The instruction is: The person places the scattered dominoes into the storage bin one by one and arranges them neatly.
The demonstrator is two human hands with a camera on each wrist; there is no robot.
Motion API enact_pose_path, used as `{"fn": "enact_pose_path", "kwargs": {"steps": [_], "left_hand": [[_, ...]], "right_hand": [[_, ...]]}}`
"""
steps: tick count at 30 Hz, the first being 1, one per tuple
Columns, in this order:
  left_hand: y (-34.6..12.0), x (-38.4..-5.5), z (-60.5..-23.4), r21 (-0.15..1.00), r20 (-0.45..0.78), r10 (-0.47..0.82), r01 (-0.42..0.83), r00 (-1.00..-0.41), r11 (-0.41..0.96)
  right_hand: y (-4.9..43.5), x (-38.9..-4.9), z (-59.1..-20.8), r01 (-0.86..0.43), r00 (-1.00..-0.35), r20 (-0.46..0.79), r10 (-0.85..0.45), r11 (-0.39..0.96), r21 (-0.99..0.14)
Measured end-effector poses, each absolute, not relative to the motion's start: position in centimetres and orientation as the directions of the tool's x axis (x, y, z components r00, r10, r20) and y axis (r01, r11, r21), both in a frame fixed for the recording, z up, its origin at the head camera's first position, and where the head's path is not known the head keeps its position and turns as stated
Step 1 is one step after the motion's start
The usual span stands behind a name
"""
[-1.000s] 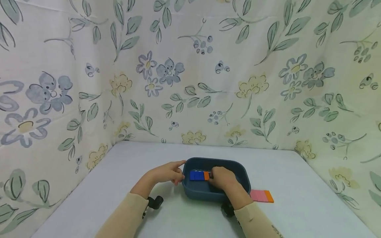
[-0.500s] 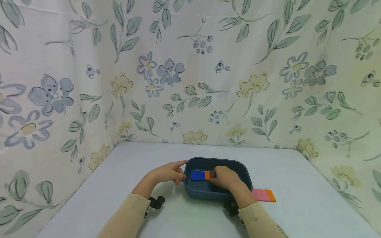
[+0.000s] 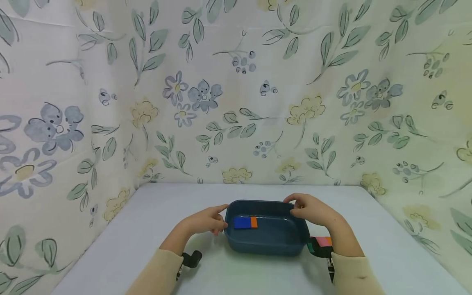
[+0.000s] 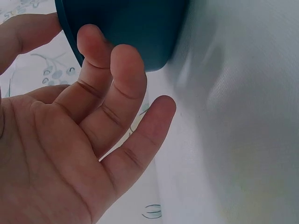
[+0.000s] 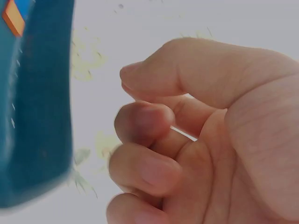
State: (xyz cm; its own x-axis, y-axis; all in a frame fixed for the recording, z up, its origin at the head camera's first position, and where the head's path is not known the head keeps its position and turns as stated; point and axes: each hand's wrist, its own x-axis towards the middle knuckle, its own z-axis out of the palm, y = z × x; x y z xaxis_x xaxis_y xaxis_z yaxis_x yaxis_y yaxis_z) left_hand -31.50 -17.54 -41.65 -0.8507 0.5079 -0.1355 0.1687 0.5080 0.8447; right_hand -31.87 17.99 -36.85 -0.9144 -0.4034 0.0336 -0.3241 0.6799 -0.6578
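A dark teal rectangular box (image 3: 265, 248) stands on the white table. Inside it, toward the left, lies a flat blue strip with an orange end (image 3: 243, 223). My left hand (image 3: 206, 220) is at the box's left side, one finger stretched to the rear corner of the rim. In the left wrist view, a fingertip (image 4: 49, 23) meets the rim while the other fingers curve loosely beside the wall. My right hand (image 3: 313, 209) hovers at the box's rear right corner, overlapping the rim in the head view. The right wrist view shows its fingers (image 5: 145, 168) loosely bent, holding nothing, beside the box.
On the table right of the box lies a pink strip with an orange end (image 3: 324, 241), partly covered by the right wrist's black camera (image 3: 320, 250). A flowered curtain (image 3: 236, 123) hangs behind and along both sides of the table (image 3: 177, 196).
My right hand has left the orange end of the blue strip and moved right to the box's rear right corner. The strip stays in the box, and the left hand keeps its place.
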Motion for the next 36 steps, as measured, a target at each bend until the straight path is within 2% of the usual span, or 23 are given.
{"fn": "enact_pose_path", "kwargs": {"steps": [5, 10, 14, 19, 30, 36], "left_hand": [[-18.8, -31.2, -41.9, 0.848, -0.135, 0.5, 0.161, -0.855, 0.506], [-19.9, -31.2, -41.5, 0.843, -0.128, 0.486, 0.163, -0.864, 0.512], [-20.3, -31.3, -40.9, 0.848, -0.124, 0.479, 0.158, -0.869, 0.506], [-20.2, -31.5, -40.8, 0.849, -0.129, 0.489, 0.159, -0.863, 0.504], [-19.2, -31.6, -41.1, 0.855, -0.13, 0.506, 0.162, -0.853, 0.493], [-17.9, -31.9, -41.5, 0.855, -0.15, 0.529, 0.159, -0.835, 0.493]], "right_hand": [[20.6, -32.5, -37.2, -0.263, -0.935, 0.002, -0.355, 0.689, -0.676], [21.8, -33.3, -38.1, -0.11, -0.948, -0.154, -0.28, 0.737, -0.667], [21.8, -33.6, -38.6, -0.012, -0.928, -0.292, -0.234, 0.798, -0.602], [21.1, -33.2, -38.8, 0.041, -0.903, -0.387, -0.189, 0.857, -0.514], [20.5, -32.4, -39.2, 0.084, -0.886, -0.448, -0.12, 0.908, -0.41], [21.7, -31.4, -40.3, 0.133, -0.878, -0.47, -0.089, 0.898, -0.419]]}}
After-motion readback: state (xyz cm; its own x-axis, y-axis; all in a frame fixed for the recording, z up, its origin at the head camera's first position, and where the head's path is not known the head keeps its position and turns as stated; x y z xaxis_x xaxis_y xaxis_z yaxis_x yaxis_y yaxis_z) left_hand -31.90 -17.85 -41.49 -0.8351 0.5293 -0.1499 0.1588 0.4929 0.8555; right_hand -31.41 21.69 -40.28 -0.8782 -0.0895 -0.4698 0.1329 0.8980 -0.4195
